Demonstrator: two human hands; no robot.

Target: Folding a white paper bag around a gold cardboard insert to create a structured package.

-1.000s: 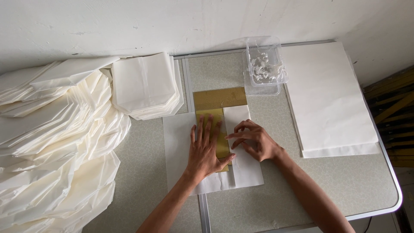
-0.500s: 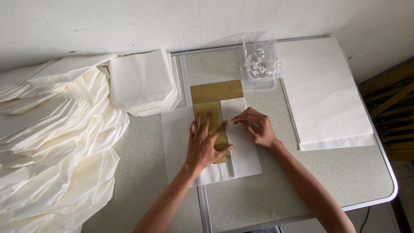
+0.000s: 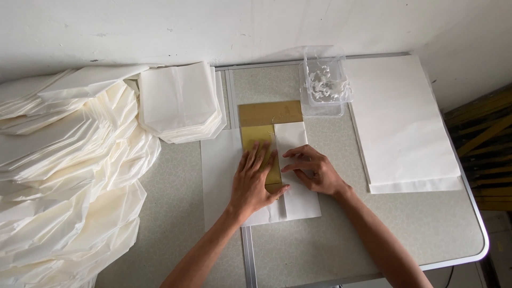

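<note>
Paper sheet [image 3: 298,200] lies at the centre of the frame on the table [image 3: 320,240], its long axis running from the upper to the lower frame edge. A gold template [image 3: 266,120], shaped like a T with the bar toward the top of the frame, sits on it, the stem pointing down under the hands. One flap of the sheet is folded over right of the stem. Left hand [image 3: 255,184] lies flat, fingers spread, pressing on stem and sheet. Right hand [image 3: 314,170] sits just right of it, fingers curled, tips pressing the folded flap; neither hand grips anything. Above is a clear box [image 3: 325,85]; at right a flat paper stack [image 3: 402,122]; at left piled bags [image 3: 69,176].
</note>
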